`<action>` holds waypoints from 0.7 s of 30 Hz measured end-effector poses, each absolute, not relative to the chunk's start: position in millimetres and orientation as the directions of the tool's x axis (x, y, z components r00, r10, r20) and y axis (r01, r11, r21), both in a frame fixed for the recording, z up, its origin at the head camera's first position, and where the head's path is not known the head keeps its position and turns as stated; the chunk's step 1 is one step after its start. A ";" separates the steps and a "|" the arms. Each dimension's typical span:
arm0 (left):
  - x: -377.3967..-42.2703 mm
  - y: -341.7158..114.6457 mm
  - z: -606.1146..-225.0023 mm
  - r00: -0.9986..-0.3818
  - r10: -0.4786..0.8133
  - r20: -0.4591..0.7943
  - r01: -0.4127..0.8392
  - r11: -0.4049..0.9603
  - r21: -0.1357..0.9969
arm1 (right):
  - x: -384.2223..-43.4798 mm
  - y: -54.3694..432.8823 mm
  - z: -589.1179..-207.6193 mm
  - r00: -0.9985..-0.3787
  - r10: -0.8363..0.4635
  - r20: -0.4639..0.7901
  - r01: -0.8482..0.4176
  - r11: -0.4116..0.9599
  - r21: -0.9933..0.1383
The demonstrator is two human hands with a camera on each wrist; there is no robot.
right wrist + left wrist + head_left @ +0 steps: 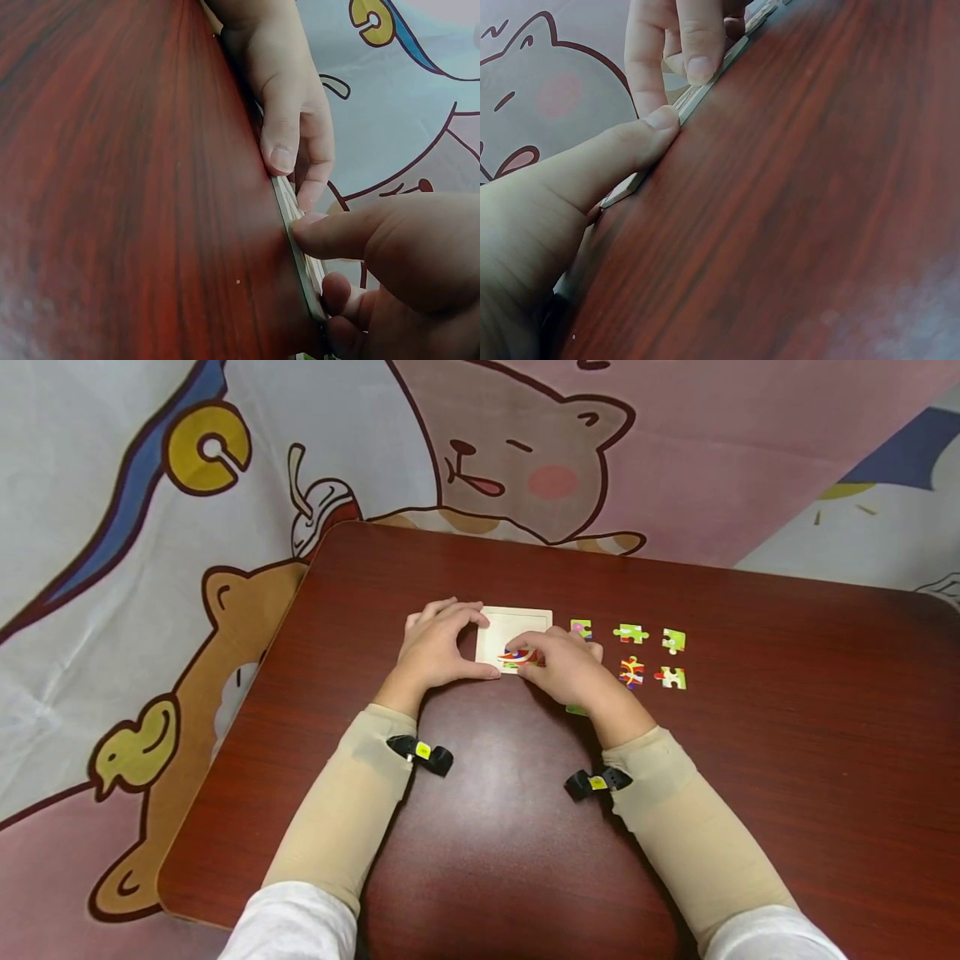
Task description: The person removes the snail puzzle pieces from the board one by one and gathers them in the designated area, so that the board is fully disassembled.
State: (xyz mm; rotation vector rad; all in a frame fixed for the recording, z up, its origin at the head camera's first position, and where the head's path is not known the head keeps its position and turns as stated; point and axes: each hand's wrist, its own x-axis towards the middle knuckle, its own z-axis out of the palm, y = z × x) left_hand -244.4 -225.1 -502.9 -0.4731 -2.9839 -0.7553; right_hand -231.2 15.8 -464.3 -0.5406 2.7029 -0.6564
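Observation:
A square, pale wooden puzzle tray (492, 631) lies on the table, seen edge-on in both wrist views. My left hand (437, 646) holds its left side, thumb at the near edge and index finger by the far left corner. Over the tray's near right part, my right hand (564, 664) has its thumb and curled index finger around a red, white and blue puzzle piece (522, 657). That hand covers part of the tray and the piece. In the right wrist view the right thumb (337, 232) reaches the tray's near rim (296, 251).
Right of the tray lie several loose jigsaw pieces, among them a green one (632, 633), a corner piece (673, 641) and a red-yellow one (632, 672). Another green piece (577, 710) shows partly under the right wrist. A cartoon-printed cloth (510, 452) hangs behind the brown table (787, 710).

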 end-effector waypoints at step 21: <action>-241.8 -222.1 -501.1 -0.955 0.282 0.091 0.290 0.826 0.484 | -229.7 10.5 -458.1 -0.915 -0.343 -0.215 -0.161 0.796 -0.583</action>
